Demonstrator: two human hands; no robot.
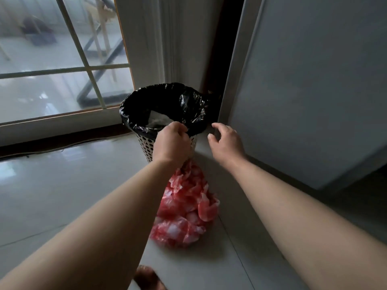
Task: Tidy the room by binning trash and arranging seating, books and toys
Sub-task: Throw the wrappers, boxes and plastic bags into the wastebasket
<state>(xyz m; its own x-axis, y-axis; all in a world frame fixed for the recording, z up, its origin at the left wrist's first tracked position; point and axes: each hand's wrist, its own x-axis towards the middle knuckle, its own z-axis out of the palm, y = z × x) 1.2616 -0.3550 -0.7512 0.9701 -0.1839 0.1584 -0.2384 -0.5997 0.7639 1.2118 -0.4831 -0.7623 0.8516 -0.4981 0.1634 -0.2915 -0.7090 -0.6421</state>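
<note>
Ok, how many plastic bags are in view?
2: the black liner in the bin, and the red bag below the left hand. More may be hidden inside.

Glossy tiled floor carries a perforated bin; a red bag seemingly rests beside it.

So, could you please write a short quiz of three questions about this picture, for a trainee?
1. True or false: the right hand holds the crumpled red-and-white plastic bag.
2. What lies inside the black plastic liner of the white perforated bin? A) crumpled white paper B) a book C) a toy
3. Fill in: the curled fingers of the left hand are at the liner's ____.
Key: 1 false; 2 A; 3 rim.
</note>
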